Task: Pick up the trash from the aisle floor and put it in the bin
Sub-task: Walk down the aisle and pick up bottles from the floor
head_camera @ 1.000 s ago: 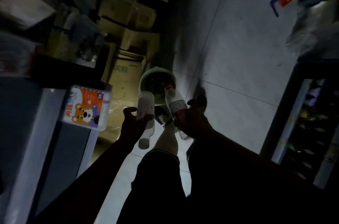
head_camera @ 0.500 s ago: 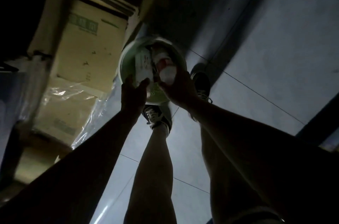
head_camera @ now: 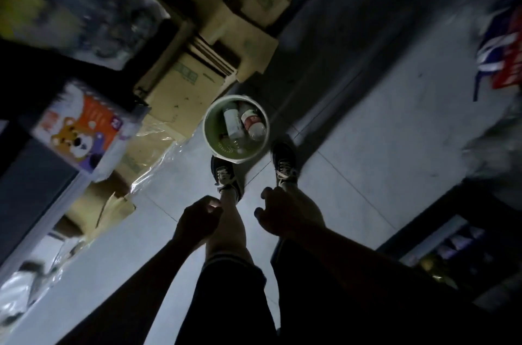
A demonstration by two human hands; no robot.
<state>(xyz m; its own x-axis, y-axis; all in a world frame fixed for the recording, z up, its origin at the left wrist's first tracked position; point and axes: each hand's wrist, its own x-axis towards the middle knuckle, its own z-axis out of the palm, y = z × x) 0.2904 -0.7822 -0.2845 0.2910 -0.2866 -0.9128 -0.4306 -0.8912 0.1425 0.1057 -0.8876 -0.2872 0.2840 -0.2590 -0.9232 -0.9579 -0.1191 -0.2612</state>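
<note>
A dim shop aisle seen from above, looking down a person's body to a pale tiled floor point(head_camera: 381, 147). Nearest are two dark bare forearms reaching forward over two legs in dark shorts. The left hand point(head_camera: 197, 222) hangs above the left shin, its fingers loosely curled toward the thumb and holding nothing. The right hand point(head_camera: 285, 214) hangs just right of it, fingers loosely bent downward, also holding nothing. The two hands are apart, with the left leg showing between them.

Beyond the hands, two dark shoes point(head_camera: 284, 162) with white laces stand on the floor, one left, one right. Just past the toes and between them stands one round bin point(head_camera: 210, 130), white outside and green inside. In it lie two bottles side by side: a white one point(head_camera: 233, 120) on the left and a clear one with a red label point(head_camera: 252, 123) on the right. Smaller bits lie at the bin's bottom, too dim to name.

To the left, clear plastic sheet point(head_camera: 149, 152) and flattened cardboard line the floor edge, beside a pack with a cartoon bear point(head_camera: 82, 130) on a grey shelf unit. Farther left and behind the bin, several stacked cardboard boxes point(head_camera: 180, 85). On the right, a dark shelf point(head_camera: 452, 246) holds blurred goods, and far right hangs a blue and red pack point(head_camera: 502, 62).
</note>
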